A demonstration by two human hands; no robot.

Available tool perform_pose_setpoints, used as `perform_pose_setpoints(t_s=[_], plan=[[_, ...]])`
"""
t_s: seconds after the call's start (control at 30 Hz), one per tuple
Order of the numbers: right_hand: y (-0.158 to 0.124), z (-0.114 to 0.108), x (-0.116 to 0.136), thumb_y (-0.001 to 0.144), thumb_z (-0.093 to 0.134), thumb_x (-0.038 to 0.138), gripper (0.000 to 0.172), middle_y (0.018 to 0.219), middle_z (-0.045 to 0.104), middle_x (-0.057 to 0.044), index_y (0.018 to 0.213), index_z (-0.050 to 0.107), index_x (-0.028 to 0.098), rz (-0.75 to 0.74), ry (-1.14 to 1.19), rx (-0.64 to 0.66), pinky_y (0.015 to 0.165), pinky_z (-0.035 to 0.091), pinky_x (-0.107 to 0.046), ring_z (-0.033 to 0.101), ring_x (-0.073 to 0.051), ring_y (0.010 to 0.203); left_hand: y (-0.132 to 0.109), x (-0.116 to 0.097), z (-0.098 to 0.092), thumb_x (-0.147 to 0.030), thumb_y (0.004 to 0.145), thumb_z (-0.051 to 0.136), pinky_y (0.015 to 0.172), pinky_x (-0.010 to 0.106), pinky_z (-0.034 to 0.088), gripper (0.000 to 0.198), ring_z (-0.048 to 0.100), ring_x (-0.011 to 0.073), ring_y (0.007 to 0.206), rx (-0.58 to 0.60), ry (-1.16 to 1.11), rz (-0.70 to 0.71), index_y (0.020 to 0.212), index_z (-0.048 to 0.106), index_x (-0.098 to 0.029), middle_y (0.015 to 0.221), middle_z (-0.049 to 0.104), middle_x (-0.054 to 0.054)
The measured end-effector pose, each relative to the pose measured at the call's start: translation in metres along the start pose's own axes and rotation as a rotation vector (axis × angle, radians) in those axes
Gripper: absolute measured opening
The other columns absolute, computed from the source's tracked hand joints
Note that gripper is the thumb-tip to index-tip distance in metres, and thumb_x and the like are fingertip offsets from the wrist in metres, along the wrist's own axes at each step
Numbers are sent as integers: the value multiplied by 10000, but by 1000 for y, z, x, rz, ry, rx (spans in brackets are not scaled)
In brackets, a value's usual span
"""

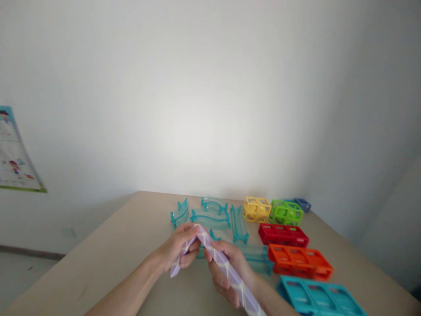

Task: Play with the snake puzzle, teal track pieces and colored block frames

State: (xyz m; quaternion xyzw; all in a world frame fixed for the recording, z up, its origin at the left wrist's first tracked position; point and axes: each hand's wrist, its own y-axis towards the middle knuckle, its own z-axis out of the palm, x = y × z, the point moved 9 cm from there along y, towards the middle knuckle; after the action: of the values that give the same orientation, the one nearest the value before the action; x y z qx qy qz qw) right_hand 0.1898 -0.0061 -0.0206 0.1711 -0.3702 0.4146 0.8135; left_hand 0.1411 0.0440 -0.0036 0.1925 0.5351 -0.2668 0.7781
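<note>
A long, narrow lilac strip [234, 280] with a pale line pattern is bent at its upper end between my two hands. My left hand [182, 246] grips the short end, its thumb at the bend and its tip hanging below the fingers. Around the longer part, just right of the bend, my right hand [226, 270] is closed, and the strip runs down to the bottom edge. Behind the hands lie clear teal track pieces, among them a curved one [210, 218] and a straight one [239, 224]. Another clear piece [258, 259] is partly hidden by my right hand.
On the right of the table [108, 254] stand yellow [257, 209], green [286, 212], red [283, 235], orange [300, 262] and teal [322, 297] frame blocks. A small blue piece [303, 205] is at the back corner. A poster [16, 153] hangs on the left wall.
</note>
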Motion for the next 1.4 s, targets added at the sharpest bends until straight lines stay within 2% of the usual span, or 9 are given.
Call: perform_pose_setpoints(t_s=[0.2,0.37,0.77,0.9,1.03,1.17,1.27,1.4], plan=[[1,-2,1,844,427,495,345,397,542,41,847,522,164,-52,-11,-10,221,346,-172,465,-125,228,0,-4,2,-552,790,587,233,159,201,463,276,35,236,1,4,25,572,474,-159,408,382,-66],[0,-3,1,834,455,502,336,390,544,48,839,517,172,-51,-1,-18,220,348,-170,447,-116,218,1,-2,-2,-544,797,584,235,157,202,442,278,30,244,-62,24,36,603,486,-160,441,397,-71],[-7,-6,8,841,440,498,355,359,505,46,791,535,160,-53,-95,-234,218,238,-146,411,-98,210,-5,-6,-4,-543,807,563,238,164,179,466,277,36,230,-179,138,-9,554,469,-163,393,390,-69],[-8,-3,10,820,461,517,366,358,505,49,777,533,161,-69,-104,-242,221,233,-147,420,-98,213,-5,-7,-5,-550,787,588,238,163,184,473,280,32,231,-204,136,-4,547,469,-160,395,397,-68],[-8,-4,9,802,473,514,371,354,512,41,779,557,153,-75,-115,-272,202,243,-153,421,-105,205,-6,-9,0,-549,801,574,250,161,200,479,302,29,246,-158,128,5,552,477,-151,431,446,-47],[-10,-13,20,774,542,560,441,345,487,37,692,568,127,-172,-274,-390,190,252,-156,395,-92,191,-5,-11,3,-494,793,615,287,162,291,383,390,47,331,-152,135,13,656,546,-143,531,520,-27],[-12,-16,25,741,627,541,428,420,540,35,774,597,115,-203,-350,-446,199,297,-160,455,-105,225,-4,-18,3,-435,790,641,354,173,359,314,462,76,416,-156,192,84,710,578,-137,546,550,-10],[-12,-12,18,748,610,487,394,405,540,30,830,628,103,-170,-336,-450,209,343,-171,488,-128,245,-3,-21,7,-402,813,625,446,196,366,313,519,96,467,-56,257,112,690,598,-115,559,601,34]])
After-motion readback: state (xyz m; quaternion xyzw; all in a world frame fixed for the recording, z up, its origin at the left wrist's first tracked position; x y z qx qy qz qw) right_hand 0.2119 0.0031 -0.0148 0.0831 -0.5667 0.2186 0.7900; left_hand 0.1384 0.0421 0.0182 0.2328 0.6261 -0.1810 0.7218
